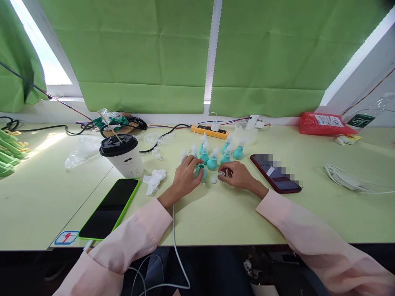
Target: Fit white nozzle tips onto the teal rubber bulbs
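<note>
My left hand (185, 177) is closed around a small teal squeeze bulb (203, 171), whose dark round opening faces up without a nozzle. Just to the right, my right hand (239, 174) pinches a small clear ring-like piece (220, 174) between thumb and fingers. A white round piece (213, 180) lies on the table between the hands. Behind them stand several more teal bulbs (212, 163), upright and fitted with pointed whitish nozzles. One loose white nozzle (158, 156) lies left of my left hand.
A lidded paper cup (125, 162), crumpled tissue (154, 181) and green-edged phone (109, 209) are on the left. A dark red phone (274, 174) lies right, beyond it a cable (348, 181). An orange power strip (210, 131) and red package (324, 124) sit at the back.
</note>
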### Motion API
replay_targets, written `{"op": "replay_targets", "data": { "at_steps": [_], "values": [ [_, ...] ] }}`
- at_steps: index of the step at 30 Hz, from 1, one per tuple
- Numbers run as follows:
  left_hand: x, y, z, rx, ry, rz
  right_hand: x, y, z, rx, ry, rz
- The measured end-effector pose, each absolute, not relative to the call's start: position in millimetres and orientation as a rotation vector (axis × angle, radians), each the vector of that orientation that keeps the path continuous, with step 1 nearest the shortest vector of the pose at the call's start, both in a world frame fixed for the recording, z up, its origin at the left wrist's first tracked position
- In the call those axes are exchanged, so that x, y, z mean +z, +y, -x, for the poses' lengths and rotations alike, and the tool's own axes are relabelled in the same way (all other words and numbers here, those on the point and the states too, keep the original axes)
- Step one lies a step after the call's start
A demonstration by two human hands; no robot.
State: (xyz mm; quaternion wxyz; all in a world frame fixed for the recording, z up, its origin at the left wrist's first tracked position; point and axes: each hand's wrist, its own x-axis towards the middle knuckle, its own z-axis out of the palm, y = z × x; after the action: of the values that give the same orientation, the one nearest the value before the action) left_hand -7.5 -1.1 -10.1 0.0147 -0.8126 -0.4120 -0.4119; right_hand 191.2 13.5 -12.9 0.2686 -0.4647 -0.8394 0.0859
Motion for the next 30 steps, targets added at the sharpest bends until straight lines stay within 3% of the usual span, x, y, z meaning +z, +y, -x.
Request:
{"op": "replay_targets", "data": {
  "at_steps": [7,15,22,26,30],
  "values": [
    [1.9,5.1,18.4,-1.592,-1.313,1.968,-15.0,12.8,-191.5,0.069,-2.029,1.152],
    [-12.3,24.6,26.5,-1.502,-1.669,2.233,-19.0,9.7,-189.8,0.008,-1.942,1.032],
    [7.2,4.9,20.7,-2.129,-1.26,2.026,-13.8,-5.6,-183.3,-0.048,-1.858,0.774],
    [14.8,-15.5,8.3,-2.373,-1.077,2.329,-4.6,-19.6,-176.5,-0.108,-1.917,0.639],
    [14.9,-28.2,-2.5,-2.477,-1.191,2.789,-1.8,-25.1,-171.2,-0.088,-2.092,0.629]
  ]
}}
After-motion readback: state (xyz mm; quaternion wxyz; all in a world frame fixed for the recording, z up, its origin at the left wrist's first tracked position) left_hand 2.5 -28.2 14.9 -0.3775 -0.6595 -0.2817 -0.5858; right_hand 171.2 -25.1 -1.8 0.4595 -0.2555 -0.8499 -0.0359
